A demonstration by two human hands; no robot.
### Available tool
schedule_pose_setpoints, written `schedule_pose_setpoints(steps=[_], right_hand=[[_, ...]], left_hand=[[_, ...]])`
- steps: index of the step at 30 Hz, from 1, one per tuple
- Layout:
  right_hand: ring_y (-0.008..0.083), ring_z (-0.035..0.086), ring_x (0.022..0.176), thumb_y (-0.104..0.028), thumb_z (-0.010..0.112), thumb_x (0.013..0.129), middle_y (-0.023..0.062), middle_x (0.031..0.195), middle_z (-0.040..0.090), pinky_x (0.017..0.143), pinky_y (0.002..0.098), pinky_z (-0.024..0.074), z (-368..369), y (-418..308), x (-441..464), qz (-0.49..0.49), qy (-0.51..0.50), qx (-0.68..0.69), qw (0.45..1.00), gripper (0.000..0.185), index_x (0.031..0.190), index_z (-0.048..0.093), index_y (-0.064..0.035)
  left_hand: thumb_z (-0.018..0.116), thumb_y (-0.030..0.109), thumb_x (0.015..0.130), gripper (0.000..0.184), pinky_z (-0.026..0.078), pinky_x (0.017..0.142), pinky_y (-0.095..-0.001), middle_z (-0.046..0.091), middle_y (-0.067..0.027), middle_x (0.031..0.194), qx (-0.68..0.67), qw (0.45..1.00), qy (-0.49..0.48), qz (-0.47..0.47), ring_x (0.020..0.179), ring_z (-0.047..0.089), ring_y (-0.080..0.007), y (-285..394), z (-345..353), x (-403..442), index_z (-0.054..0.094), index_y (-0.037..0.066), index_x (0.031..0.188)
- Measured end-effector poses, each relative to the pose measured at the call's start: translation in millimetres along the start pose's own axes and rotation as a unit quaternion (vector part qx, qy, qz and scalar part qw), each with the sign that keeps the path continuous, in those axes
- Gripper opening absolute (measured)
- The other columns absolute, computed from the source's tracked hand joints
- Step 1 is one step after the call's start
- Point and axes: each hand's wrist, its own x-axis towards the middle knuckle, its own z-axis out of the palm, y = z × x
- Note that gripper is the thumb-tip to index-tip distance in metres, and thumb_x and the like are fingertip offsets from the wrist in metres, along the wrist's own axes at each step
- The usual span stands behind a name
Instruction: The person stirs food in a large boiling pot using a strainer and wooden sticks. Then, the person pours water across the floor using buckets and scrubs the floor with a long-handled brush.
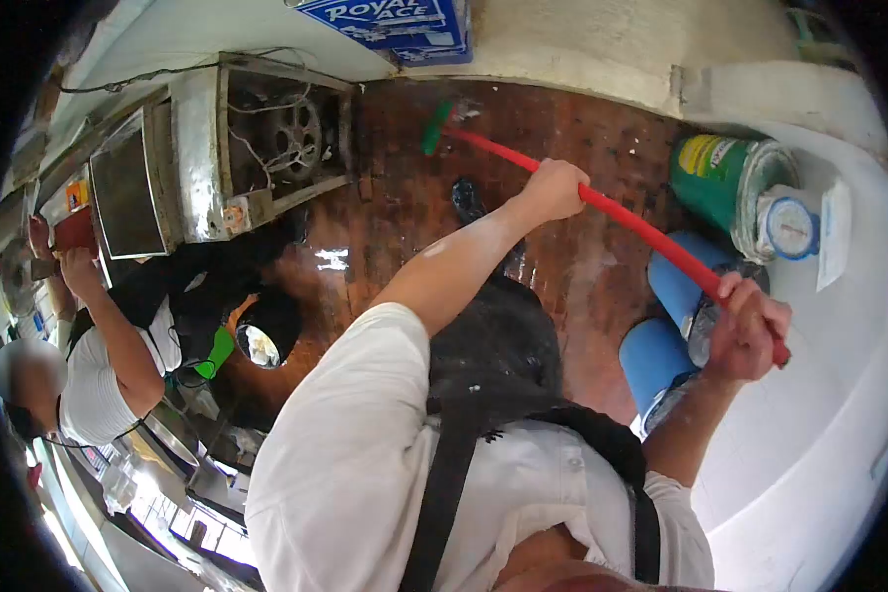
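Note:
A long-handled floor brush (pixel 651 237) with a red pole slants across the view from upper left to right. Its green head (pixel 436 128) rests on the wet reddish-brown tiled floor (pixel 395 247). My left hand (pixel 555 187) is wrapped round the middle of the pole, its arm stretched forward. Near the pole's upper end, my right hand (pixel 745 331) is closed round it. One dark shoe (pixel 469 200) of mine shows on the floor below my dark apron (pixel 493 345).
Metal kitchen equipment (pixel 197 153) stands at left. Below it, a co-worker (pixel 118 385) in white raises both hands near a reddish object (pixel 75 231). A black bucket (pixel 281 321) sits nearby. At right stand a green drum (pixel 705 183), a scale (pixel 791 227) and blue containers (pixel 651 360).

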Motion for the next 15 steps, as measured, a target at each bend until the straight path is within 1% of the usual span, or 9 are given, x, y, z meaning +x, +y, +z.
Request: schedule_pose_setpoints(steps=[1, 2, 4, 5, 6, 8, 11, 14, 15], right_hand=[[0.0276, 0.060, 0.077, -0.002, 0.055, 0.085, 0.0124, 0.081, 0.061, 0.085, 0.0595, 0.0451, 4, -21, 5, 0.022, -0.049, 0.099, 0.994, 0.024, 0.108, 0.062, -0.0035], [0.0280, 0.061, 0.077, -0.007, 0.056, 0.085, 0.0142, 0.082, 0.065, 0.084, 0.0517, 0.0476, 14, -16, 17, 0.017, -0.053, 0.107, 0.993, 0.024, 0.107, 0.063, -0.0009], [0.0276, 0.062, 0.079, -0.013, 0.059, 0.085, 0.0175, 0.092, 0.068, 0.081, 0.0403, 0.0496, 48, 12, 32, 0.071, 0.022, -0.072, 0.995, 0.027, 0.108, 0.064, -0.0004], [0.0252, 0.063, 0.082, -0.012, 0.060, 0.083, 0.0195, 0.100, 0.070, 0.078, 0.0308, 0.0499, 59, 32, 43, 0.143, 0.010, -0.006, 0.990, 0.026, 0.105, 0.066, 0.0014], [0.0212, 0.062, 0.082, -0.009, 0.058, 0.081, 0.0161, 0.096, 0.069, 0.077, 0.0305, 0.0498, 60, 68, 61, 0.103, -0.116, -0.036, 0.987, 0.025, 0.101, 0.067, 0.0031], [0.0183, 0.061, 0.084, -0.006, 0.054, 0.081, 0.0120, 0.093, 0.067, 0.076, 0.0302, 0.0489, 95, 104, 83, 0.170, -0.159, -0.120, 0.965, 0.024, 0.099, 0.068, 0.0043], [0.0171, 0.058, 0.082, -0.004, 0.052, 0.084, 0.0085, 0.087, 0.064, 0.072, 0.0297, 0.0473, 83, 167, 122, 0.076, -0.124, 0.091, 0.985, 0.021, 0.096, 0.067, 0.0035], [0.0183, 0.059, 0.083, -0.005, 0.054, 0.085, 0.0094, 0.087, 0.065, 0.073, 0.0312, 0.0480, 46, 142, 81, 0.085, -0.011, 0.031, 0.996, 0.017, 0.093, 0.067, 0.0024], [0.0189, 0.060, 0.083, -0.005, 0.055, 0.084, 0.0100, 0.088, 0.065, 0.074, 0.0320, 0.0483, 37, 118, 56, 0.081, 0.049, -0.015, 0.995, 0.016, 0.092, 0.067, 0.0022]], left_hand=[[0.071, 0.022, 0.071, 0.008, 0.049, 0.076, -0.0489, 0.068, -0.0138, 0.074, 0.011, 1.000, 0.016, -0.018, 0.080, 0.066, -0.0371, 8, -5, -10, 0.073, 0.016, 0.076], [0.072, 0.022, 0.073, 0.010, 0.050, 0.073, -0.0489, 0.066, -0.0159, 0.072, -0.016, 0.995, 0.093, -0.023, 0.077, 0.065, -0.0390, 6, -15, -20, 0.070, 0.012, 0.072], [0.072, 0.023, 0.077, 0.021, 0.050, 0.070, -0.0493, 0.065, -0.0183, 0.071, -0.011, 0.978, 0.197, -0.068, 0.074, 0.063, -0.0409, -22, -39, -36, 0.065, 0.006, 0.066], [0.072, 0.024, 0.078, 0.025, 0.050, 0.069, -0.0496, 0.065, -0.0185, 0.072, 0.019, 0.968, 0.224, -0.108, 0.073, 0.063, -0.0408, -51, -48, -36, 0.063, 0.005, 0.066], [0.072, 0.023, 0.078, 0.025, 0.049, 0.068, -0.0494, 0.065, -0.0188, 0.073, 0.080, 0.959, 0.256, -0.085, 0.073, 0.063, -0.0408, -88, -54, -32, 0.062, 0.005, 0.065], [0.072, 0.021, 0.079, 0.024, 0.049, 0.067, -0.0493, 0.064, -0.0192, 0.074, 0.133, 0.952, 0.271, -0.053, 0.074, 0.063, -0.0410, -171, -64, -21, 0.061, 0.005, 0.066], [0.072, 0.019, 0.079, 0.018, 0.049, 0.066, -0.0488, 0.064, -0.0190, 0.073, 0.115, 0.954, 0.270, -0.059, 0.074, 0.062, -0.0412, -187, -82, 15, 0.063, 0.006, 0.070], [0.072, 0.020, 0.079, 0.011, 0.050, 0.067, -0.0480, 0.065, -0.0176, 0.074, 0.108, 0.960, 0.238, -0.096, 0.075, 0.064, -0.0396, -178, -57, 38, 0.069, 0.009, 0.079], [0.072, 0.022, 0.079, 0.010, 0.052, 0.069, -0.0474, 0.066, -0.0155, 0.073, 0.132, 0.963, 0.233, 0.021, 0.074, 0.065, -0.0383, -142, -31, 22, 0.071, 0.012, 0.079]])
